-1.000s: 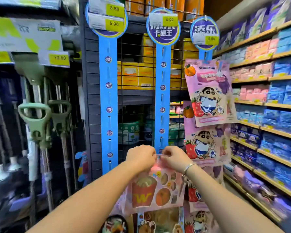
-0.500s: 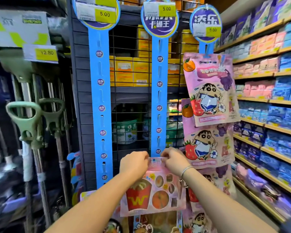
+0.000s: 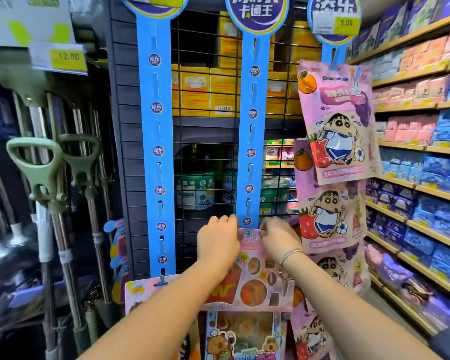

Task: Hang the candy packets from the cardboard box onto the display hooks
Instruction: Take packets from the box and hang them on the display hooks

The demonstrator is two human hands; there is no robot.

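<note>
Two hands work together: my left hand (image 3: 217, 241) and right hand (image 3: 278, 236) pinch the top edge of the packet (image 3: 255, 281) against the middle strip (image 3: 259, 120), low on it, so, I judge, its hanging hole can catch there.

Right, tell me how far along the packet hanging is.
Done: the right strip carries several cartoon-boy packets, and the left strip holds one bottom packet. In hand: the left hand and right hand pinch the top of a pink packet low on the middle strip. Left: the hooks higher up the left and middle strips are bare. How many packets remain cannot be seen.
</note>
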